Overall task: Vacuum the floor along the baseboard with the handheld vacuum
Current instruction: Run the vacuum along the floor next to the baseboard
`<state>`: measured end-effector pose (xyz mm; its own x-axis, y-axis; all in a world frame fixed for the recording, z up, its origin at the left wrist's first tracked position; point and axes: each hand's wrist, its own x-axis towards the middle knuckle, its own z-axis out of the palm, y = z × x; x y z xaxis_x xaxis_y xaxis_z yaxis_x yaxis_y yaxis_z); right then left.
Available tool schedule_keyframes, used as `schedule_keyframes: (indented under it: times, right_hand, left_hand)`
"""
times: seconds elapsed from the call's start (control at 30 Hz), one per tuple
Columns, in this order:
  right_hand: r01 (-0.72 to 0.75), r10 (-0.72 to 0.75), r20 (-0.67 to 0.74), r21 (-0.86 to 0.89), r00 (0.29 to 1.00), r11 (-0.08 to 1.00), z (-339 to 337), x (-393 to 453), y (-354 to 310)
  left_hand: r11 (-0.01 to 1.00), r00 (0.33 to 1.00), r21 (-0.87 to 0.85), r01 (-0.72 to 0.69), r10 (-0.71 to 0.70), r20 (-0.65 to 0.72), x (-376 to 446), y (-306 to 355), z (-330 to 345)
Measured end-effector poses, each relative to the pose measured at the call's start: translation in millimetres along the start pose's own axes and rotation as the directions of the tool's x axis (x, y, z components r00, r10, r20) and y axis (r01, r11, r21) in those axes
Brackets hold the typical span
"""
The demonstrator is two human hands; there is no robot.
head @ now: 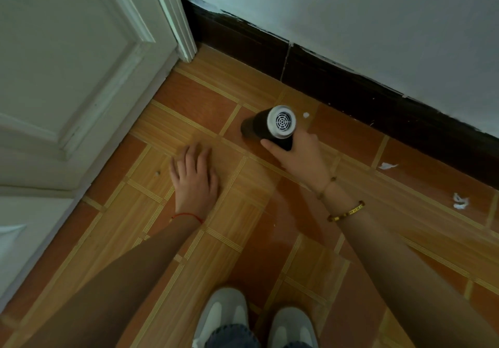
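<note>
right hand (299, 156) grips the handheld vacuum (270, 126) on the floor (243, 239) near the baseboard (351, 88), left hand (195, 177) flat, fingers spread, beside it

The left hand (195, 175) lies flat on the floor, palm down, fingers straight and slightly spread, arm extended. The right hand (299, 152) reaches forward, fingers and thumb curled round a dark cylindrical handheld vacuum (270, 125).
</note>
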<state>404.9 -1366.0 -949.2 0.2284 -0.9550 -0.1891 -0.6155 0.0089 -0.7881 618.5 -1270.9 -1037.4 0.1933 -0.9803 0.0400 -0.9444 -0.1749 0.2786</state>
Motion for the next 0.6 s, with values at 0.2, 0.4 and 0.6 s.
schedule_keyframes:
  times: [0.2,0.4,0.6]
  right_hand:
    - [0.091,-0.079,0.160,-0.071,0.984,0.993,33.9,0.0,-20.4]
    - [0.083,-0.080,0.043,-0.073,0.996,0.994,40.6,17.5,-21.7]
    - [0.103,-0.104,-0.008,-0.049,0.995,0.993,46.4,41.6,-25.2]
  left_hand:
    - [0.995,0.995,0.026,0.096,-0.096,-0.028,1.0,-30.6,-4.0]
    - [0.998,0.995,-0.001,0.060,-0.060,-0.085,2.6,-28.9,-2.2]
    - [0.998,0.993,-0.004,0.066,-0.066,-0.094,4.0,-30.4,-1.5]
